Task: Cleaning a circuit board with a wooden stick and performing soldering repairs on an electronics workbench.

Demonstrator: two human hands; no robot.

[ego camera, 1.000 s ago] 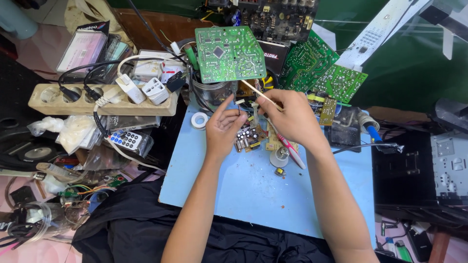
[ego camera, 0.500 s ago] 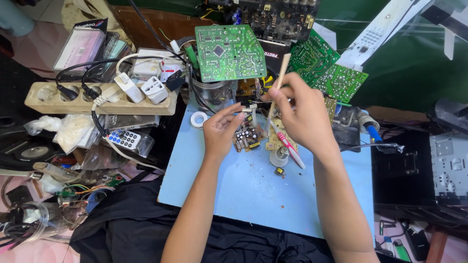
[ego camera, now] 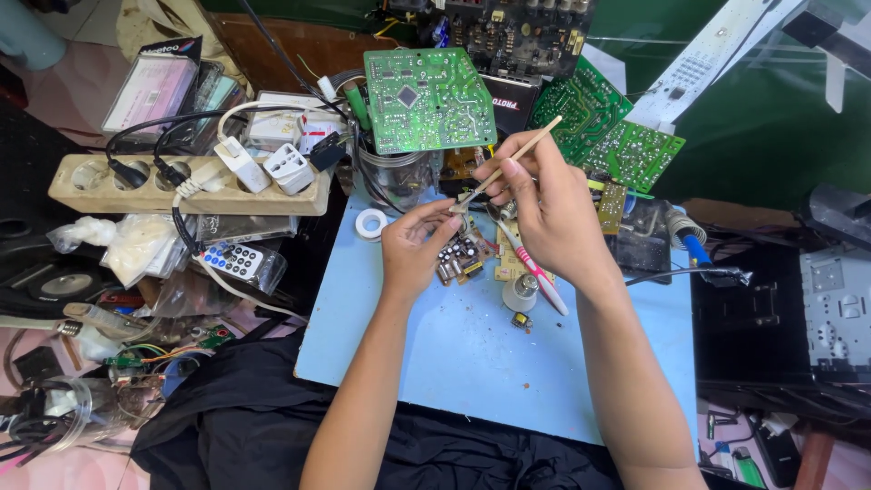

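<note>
On the blue mat (ego camera: 472, 363), two hands, one brush (ego camera: 508, 166), one small board (ego camera: 461, 254)

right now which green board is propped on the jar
The big square green board with the black chip at its middle, leaning on the clear jar. The other green boards lie further right, behind the right hand.

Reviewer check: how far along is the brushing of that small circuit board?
Done: nothing clearly finished. In hand: the left hand steadies the small circuit board while the right hand holds a thin wooden-handled brush at it. Left: the toothbrush lies unused on the blue mat.
</note>
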